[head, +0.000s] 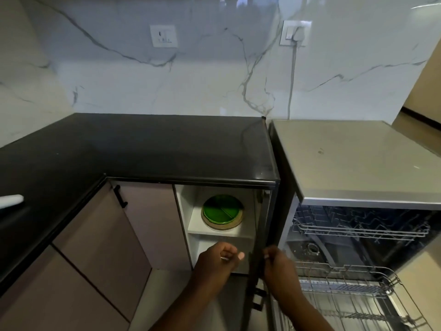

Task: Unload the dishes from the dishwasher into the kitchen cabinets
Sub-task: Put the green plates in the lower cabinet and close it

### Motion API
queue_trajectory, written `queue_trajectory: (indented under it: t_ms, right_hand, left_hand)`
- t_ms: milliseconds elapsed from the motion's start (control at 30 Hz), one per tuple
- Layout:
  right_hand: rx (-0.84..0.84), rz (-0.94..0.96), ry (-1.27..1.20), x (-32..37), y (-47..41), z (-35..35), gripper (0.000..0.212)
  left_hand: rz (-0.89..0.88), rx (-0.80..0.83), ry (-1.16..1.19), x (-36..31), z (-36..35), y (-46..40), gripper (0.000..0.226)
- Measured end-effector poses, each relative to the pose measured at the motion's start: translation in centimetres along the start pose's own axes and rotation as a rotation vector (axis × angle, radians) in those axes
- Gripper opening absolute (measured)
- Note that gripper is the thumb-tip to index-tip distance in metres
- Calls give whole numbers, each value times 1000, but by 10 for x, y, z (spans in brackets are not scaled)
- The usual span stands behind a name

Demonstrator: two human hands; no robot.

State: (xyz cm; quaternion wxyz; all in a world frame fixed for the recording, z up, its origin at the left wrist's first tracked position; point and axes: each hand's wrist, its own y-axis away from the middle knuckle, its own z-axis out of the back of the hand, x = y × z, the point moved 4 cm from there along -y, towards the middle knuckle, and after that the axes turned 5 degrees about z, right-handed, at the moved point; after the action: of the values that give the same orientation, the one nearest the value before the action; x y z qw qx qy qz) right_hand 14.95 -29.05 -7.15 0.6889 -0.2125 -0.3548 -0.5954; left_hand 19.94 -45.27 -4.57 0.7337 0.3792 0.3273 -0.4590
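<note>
Beside the worktop's right end the dishwasher (358, 235) stands open with bare racks, the green plates (222, 215) sit shelved in the cabinet (188, 211), so with your right hand (278, 263) gripping the door (256, 259) and your left hand (218, 261) loosely curled and empty, closing likely comes next.

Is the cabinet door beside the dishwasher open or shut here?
Open. The cabinet door stands edge-on, exposing the shelf with stacked plates inside.

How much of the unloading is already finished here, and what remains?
Done: a stack of round plates with a green one on top sits on the open cabinet's upper shelf; both wire dishwasher racks look empty. In hand: the right hand holds the dark cabinet door; the left hand holds nothing. Left: probably only closing up.
</note>
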Motion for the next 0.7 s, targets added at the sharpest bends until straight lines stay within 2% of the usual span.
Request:
queue_trajectory:
  t_ms: [67,167,233,333,400,467,567,700]
  right_hand:
    - [112,105,9,9,2,-20,20]
    - [155,195,-9,16,-7,-54,28]
    - [67,294,74,27,-15,-62,33]
    - [12,429,123,50,-29,-64,32]
    - [18,579,254,65,-46,-74,33]
    - [-7,702,340,77,-61,-78,43]
    - [-50,797,428,98,-84,-76,52]
    - [-97,916,485,111,-109,-76,43]
  left_hand:
    - [-51,-35,-79,5,1,-5,24]
    - [-117,-205,-177,21,18,-15,29]
    - [-230,-295,-331,29,34,-22,35]
    - [-411,-455,-583,28,65,-28,20]
    - [-376,-378,-662,33,75,-49,37]
    - [-410,-343,-769,34,74,-64,52]
    - [-496,-388,-874,33,74,-80,43]
    - [-460,-410,-852,35,94,-109,41]
